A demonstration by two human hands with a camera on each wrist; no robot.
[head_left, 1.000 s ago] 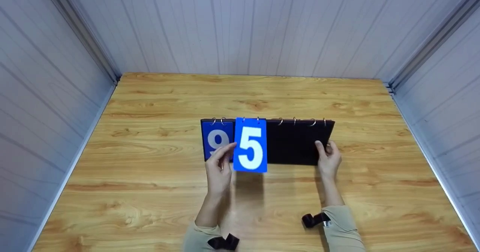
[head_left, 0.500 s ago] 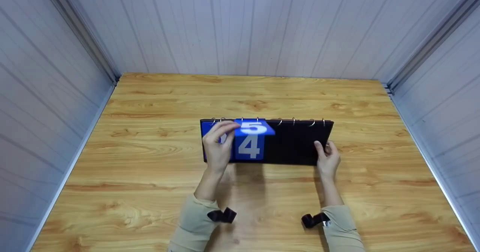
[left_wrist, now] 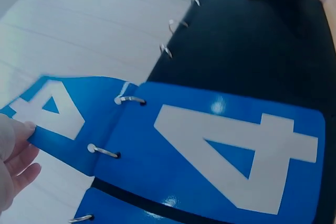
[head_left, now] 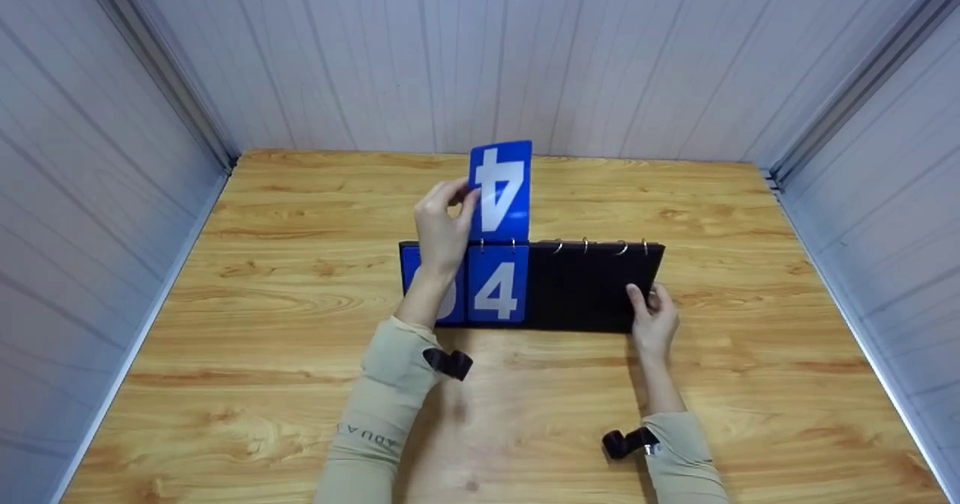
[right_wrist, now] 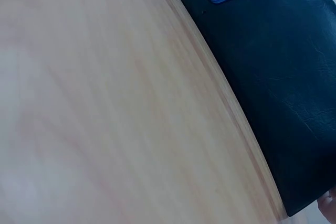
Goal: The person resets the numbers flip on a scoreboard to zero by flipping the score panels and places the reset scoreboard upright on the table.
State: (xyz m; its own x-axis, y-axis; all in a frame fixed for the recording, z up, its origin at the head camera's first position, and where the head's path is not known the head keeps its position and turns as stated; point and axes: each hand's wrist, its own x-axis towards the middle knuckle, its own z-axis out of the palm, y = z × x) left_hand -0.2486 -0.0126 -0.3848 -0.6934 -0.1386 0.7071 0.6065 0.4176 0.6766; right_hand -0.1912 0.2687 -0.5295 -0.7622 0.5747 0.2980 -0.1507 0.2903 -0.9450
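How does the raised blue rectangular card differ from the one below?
The raised card extends above the black rectangular board; the lower card lies against it. The raised card's white 4 looks upside down, the lower card's upright. The left hand pinches the raised card, not the lower one. Both share silver metal rings.

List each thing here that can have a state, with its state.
Black board: right part uncovered
Raised card: turned up above the board, 4 upside down
Lower card: against the board, 4 upright
End card: against the board, partly hidden
Silver rings: threaded through card holes
Left hand: pinching the raised card's edge
Right hand: gripping the board's end
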